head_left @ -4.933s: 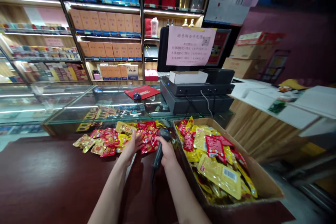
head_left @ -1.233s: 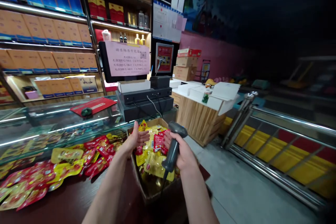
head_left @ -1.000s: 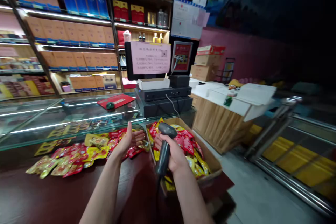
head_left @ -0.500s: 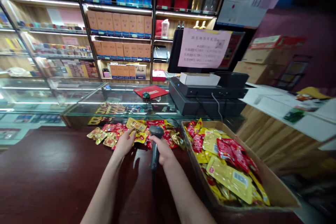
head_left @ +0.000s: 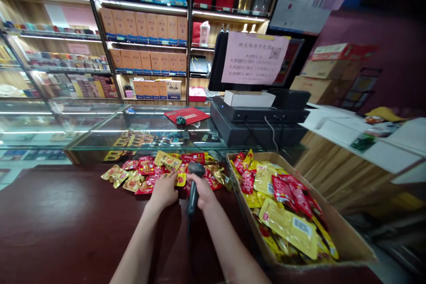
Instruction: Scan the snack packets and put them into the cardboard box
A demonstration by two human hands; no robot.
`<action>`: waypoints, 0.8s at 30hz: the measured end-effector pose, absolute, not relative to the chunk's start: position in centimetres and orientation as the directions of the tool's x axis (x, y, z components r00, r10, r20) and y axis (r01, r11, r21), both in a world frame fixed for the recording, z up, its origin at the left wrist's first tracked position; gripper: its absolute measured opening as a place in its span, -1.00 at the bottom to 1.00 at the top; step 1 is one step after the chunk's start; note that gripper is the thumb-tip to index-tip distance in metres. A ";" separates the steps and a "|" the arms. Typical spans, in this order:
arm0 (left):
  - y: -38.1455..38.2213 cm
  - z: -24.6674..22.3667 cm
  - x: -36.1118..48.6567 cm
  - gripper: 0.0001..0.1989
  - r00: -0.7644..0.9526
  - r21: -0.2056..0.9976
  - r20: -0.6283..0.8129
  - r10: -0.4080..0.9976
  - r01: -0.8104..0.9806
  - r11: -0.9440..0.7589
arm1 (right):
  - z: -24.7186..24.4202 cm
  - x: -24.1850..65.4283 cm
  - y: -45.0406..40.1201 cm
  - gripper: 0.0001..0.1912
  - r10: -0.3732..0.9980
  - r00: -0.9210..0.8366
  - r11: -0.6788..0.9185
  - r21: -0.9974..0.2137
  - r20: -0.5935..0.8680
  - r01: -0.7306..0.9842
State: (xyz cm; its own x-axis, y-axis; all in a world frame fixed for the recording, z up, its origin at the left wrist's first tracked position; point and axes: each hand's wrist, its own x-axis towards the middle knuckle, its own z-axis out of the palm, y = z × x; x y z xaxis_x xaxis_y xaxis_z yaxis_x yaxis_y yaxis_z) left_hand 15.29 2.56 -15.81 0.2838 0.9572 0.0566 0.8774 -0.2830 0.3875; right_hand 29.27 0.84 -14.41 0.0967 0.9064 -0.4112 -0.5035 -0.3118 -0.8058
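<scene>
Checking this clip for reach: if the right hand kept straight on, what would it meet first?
The right hand would probably meet the red and yellow snack packets just ahead, past the barcode scanner it grips; depth is unclear.

I'm watching a dark red desk [head_left: 66,226] carrying scattered foil snack packets [head_left: 168,158] and a cardboard box [head_left: 336,230] heaped with more packets [head_left: 286,226].

Beyond the left hand [head_left: 163,193], a glass display counter [head_left: 140,140] carries a red mat [head_left: 191,115] with a computer mouse [head_left: 180,120] on it. Ahead of the right hand [head_left: 201,193], a black cash register [head_left: 258,123] sits below a pink paper sign [head_left: 254,57]. Shelves of boxes [head_left: 143,22] rise behind the counter, and stacked cardboard cartons [head_left: 329,69] stand farther right.
</scene>
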 end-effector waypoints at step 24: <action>2.3 -12.6 20.8 -0.68 0.363 0.905 -0.219 0.905 -0.270 0.328 | -11.2 35.9 -5.9 -0.73 0.954 0.221 -0.029 -0.792 -0.205 -0.610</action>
State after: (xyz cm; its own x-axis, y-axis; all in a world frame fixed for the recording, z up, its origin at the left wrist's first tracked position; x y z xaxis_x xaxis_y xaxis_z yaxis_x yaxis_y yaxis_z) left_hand 20.76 2.28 -12.59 0.3633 0.9055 -0.2194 -0.2698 0.3276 0.9055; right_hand 35.91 -5.86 -11.22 0.2207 0.9536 -0.2047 -0.6103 -0.0287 -0.7917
